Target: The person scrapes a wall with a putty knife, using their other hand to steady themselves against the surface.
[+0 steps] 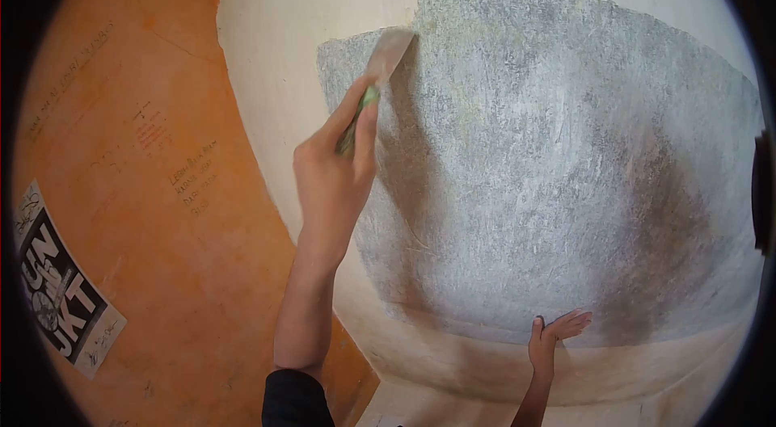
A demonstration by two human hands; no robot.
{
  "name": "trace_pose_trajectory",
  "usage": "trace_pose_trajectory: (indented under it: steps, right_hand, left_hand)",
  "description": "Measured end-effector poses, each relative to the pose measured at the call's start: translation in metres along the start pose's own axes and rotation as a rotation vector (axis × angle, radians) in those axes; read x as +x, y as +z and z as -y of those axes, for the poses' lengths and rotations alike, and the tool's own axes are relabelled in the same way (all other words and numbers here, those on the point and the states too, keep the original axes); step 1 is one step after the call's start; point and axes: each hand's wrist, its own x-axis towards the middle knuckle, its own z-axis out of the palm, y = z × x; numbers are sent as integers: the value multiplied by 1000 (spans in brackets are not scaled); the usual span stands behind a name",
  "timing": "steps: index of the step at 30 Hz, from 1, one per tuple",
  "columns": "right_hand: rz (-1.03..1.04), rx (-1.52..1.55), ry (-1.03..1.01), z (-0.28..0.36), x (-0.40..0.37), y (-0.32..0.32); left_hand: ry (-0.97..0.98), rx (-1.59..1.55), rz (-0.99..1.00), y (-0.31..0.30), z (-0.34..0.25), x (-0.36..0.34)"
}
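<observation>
My left hand [335, 160] is wrapped round the green handle of a putty knife [390, 55], raised up at the left of the wall. Its broad metal blade lies against the grey patch [517, 144], with the blade's edge near the patch's upper left border. The patch has a rough, streaky surface. Low down at the right, my right hand [554, 332] is open, fingers stretched out to the right and thumb up. It overlaps the lower edge of the grey patch in this view and holds nothing visible.
Off-white wall [275, 31] frames the grey patch. On the left is an orange wall [162, 241] with handwriting and a black-and-white poster [65, 290]. A pale ledge-like band [461, 366] runs below the patch. Something dark [762, 193] stands at the far right edge.
</observation>
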Motion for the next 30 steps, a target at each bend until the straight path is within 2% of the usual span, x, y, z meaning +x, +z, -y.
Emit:
trace_pose_trajectory:
  steps: [3, 7, 8, 9, 13, 15, 16, 17, 19, 21, 24, 25, 27, 29, 30]
  right_hand:
    - [22, 17, 6, -3, -3, -3]
    - [52, 36, 23, 3, -3, -2]
    - [50, 43, 28, 8, 0, 0]
    - [49, 45, 32, 7, 2, 1]
    - [68, 50, 42, 10, 1, 1]
    - [58, 43, 46, 7, 4, 2]
    - [51, 44, 57, 8, -2, 1]
    - [58, 39, 63, 6, 0, 2]
    - [72, 32, 68, 8, 2, 2]
    - [101, 18, 80, 13, -1, 3]
    - [90, 6, 94, 14, 2, 4]
    - [93, 1, 96, 11, -3, 2]
    - [106, -9, 99, 11, -2, 4]
    - [126, -25, 111, 11, 2, 5]
    - [139, -37, 111, 5, -1, 3]
  left_hand:
    - [88, 77, -67, 3, -11, 15]
    - [-9, 89, -41, -5, -11, 5]
    - [103, 71, -89, 3, -3, 7]
    - [112, 74, -90, 2, -7, 9]
    - [-25, 14, -16, -14, -6, 9]
    - [178, 47, -67, -5, 12, 4]
    - [192, 43, -94, -1, 11, 10]
    - [191, 47, -90, -4, 9, 12]
    - [-35, 77, 23, -16, -20, 19]
    - [-64, 68, 60, -22, -4, 14]
    - [163, 84, -51, -9, 13, 11]
    - [163, 84, -51, -9, 4, 17]
    - [-9, 68, 26, -18, -22, 27]
    - [-35, 60, 58, -23, -14, 23]
    - [27, 66, 35, -22, -4, 16]
